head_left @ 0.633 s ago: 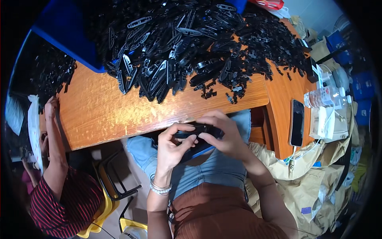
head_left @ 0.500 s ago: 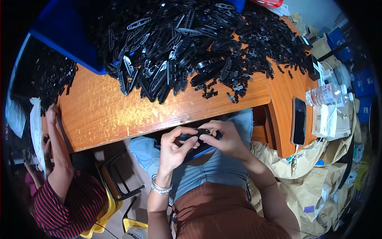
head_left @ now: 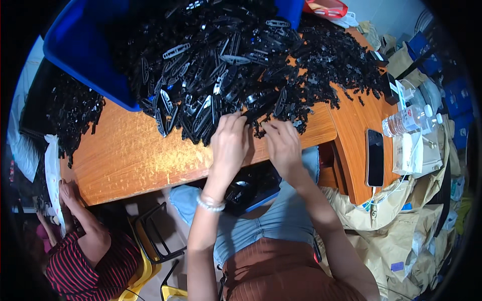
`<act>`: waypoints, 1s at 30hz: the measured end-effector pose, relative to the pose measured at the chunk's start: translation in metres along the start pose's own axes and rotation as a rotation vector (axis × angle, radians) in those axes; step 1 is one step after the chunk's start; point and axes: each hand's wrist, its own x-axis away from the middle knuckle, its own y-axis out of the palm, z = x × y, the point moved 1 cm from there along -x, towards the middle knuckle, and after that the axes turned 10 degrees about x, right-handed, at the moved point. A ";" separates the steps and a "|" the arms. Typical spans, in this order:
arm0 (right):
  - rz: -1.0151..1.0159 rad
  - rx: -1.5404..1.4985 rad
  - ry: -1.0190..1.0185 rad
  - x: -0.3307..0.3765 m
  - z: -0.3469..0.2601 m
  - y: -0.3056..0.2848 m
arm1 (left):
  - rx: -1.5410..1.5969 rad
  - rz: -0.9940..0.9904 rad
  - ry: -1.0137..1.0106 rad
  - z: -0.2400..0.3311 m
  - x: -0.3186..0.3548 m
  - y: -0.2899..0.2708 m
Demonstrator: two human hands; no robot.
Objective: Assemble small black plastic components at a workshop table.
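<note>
A heap of long, slim black plastic parts (head_left: 201, 108) covers the far side of the wooden table (head_left: 135, 155). My left hand (head_left: 230, 143) reaches to the heap's near edge, fingers bent down and close together; what they grip is hidden. To its right my right hand (head_left: 284, 148) pinches among small black pieces (head_left: 300, 122) at the edge of the heap. What lies between its fingertips is too small to name. Below the table edge, over my lap, a blue-edged container (head_left: 261, 201) holds dark parts (head_left: 243, 184).
A blue bin (head_left: 90, 83) stands tilted at the far left. Smaller black parts (head_left: 336, 65) spread at the far right. A phone (head_left: 375, 158) on a cable and a water bottle (head_left: 401, 123) are at right. A co-worker in a striped shirt (head_left: 93, 261) sits at left.
Both my hands have moved from above my lap, where they held a black part together, forward to the heap. The dark parts over my lap now show. The co-worker's arm has drawn back.
</note>
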 end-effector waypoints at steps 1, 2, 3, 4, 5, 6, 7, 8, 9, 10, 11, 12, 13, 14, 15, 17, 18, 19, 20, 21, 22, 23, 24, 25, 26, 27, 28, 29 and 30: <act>-0.032 0.019 -0.015 0.002 0.004 0.006 | -0.053 -0.070 -0.062 -0.002 -0.006 0.008; -0.066 0.037 -0.030 0.006 0.007 0.011 | -0.107 -0.140 -0.125 -0.004 -0.011 0.015; -0.031 0.064 -0.042 0.008 0.004 0.012 | -0.170 -0.147 -0.134 -0.006 -0.014 0.019; -0.027 0.066 -0.047 0.010 0.003 0.013 | -0.171 -0.142 -0.131 -0.007 -0.015 0.021; 0.001 0.036 -0.040 0.012 0.003 0.013 | -0.146 -0.128 -0.143 -0.010 -0.015 0.022; 0.024 0.007 -0.023 0.014 0.002 0.012 | -0.119 -0.124 -0.157 -0.009 -0.014 0.020; 0.050 -0.006 -0.007 0.015 0.001 0.010 | -0.061 -0.068 -0.120 -0.008 -0.013 0.016; 0.044 -0.009 -0.001 0.016 0.001 0.010 | -0.061 -0.075 -0.126 -0.008 -0.009 0.014; 0.080 -0.048 0.010 0.016 0.002 0.011 | 0.028 0.003 -0.190 -0.009 -0.005 0.010; 0.116 -0.087 0.020 0.017 0.002 0.011 | 0.117 0.082 -0.255 -0.009 0.000 0.007; 0.124 -0.093 0.028 0.019 0.001 0.011 | 0.340 0.125 -0.527 -0.010 0.010 0.006; 0.120 -0.098 0.029 0.021 0.003 0.013 | 0.415 0.135 -0.575 -0.007 0.012 -0.003; 0.124 -0.129 0.033 0.024 0.006 0.014 | 0.698 0.179 -0.656 -0.007 0.018 -0.007; 0.129 -0.160 0.036 0.026 0.008 0.014 | 0.984 0.225 -0.729 -0.008 0.025 -0.012; 0.131 -0.176 0.034 0.024 0.007 0.012 | 1.166 0.263 -0.771 -0.010 0.033 -0.016; 0.140 -0.212 0.007 0.026 0.003 0.011 | 1.319 0.304 -0.845 -0.009 0.047 -0.028; 0.154 -0.240 -0.020 0.026 0.000 0.009 | 1.360 0.320 -0.845 -0.005 0.052 -0.033; 0.123 -0.316 0.088 0.029 -0.009 0.005 | 1.419 0.294 -0.867 -0.003 0.057 -0.036; 0.121 -0.326 0.075 0.029 -0.015 -0.002 | 1.444 0.279 -0.869 -0.001 0.063 -0.034; 0.119 -0.432 0.098 0.028 -0.020 -0.009 | 1.336 0.230 -0.844 0.004 0.066 -0.031; 0.111 -0.543 0.125 0.025 -0.027 -0.016 | 1.223 0.185 -0.826 0.010 0.070 -0.032; 0.038 -0.594 0.138 0.019 -0.034 -0.025 | 1.133 0.128 -0.743 0.014 0.069 -0.035; 0.031 -0.598 0.138 0.015 -0.035 -0.031 | 1.106 0.102 -0.738 0.019 0.071 -0.037; -0.020 -0.619 0.065 0.010 -0.036 -0.034 | 1.057 0.038 -0.784 0.022 0.073 -0.043; -0.071 -0.638 -0.008 0.007 -0.038 -0.036 | 1.007 -0.027 -0.829 0.025 0.076 -0.049; -0.123 -0.647 -0.062 0.003 -0.039 -0.037 | 1.007 -0.014 -0.828 0.028 0.076 -0.050; -0.128 -0.650 -0.072 0.003 -0.039 -0.037 | 1.068 -0.005 -0.831 0.031 0.076 -0.051; -0.124 -0.595 -0.102 0.005 -0.037 -0.036 | 1.129 0.004 -0.832 0.033 0.075 -0.052; -0.117 -0.541 -0.129 0.008 -0.037 -0.035 | 1.128 0.014 -0.832 0.033 0.075 -0.053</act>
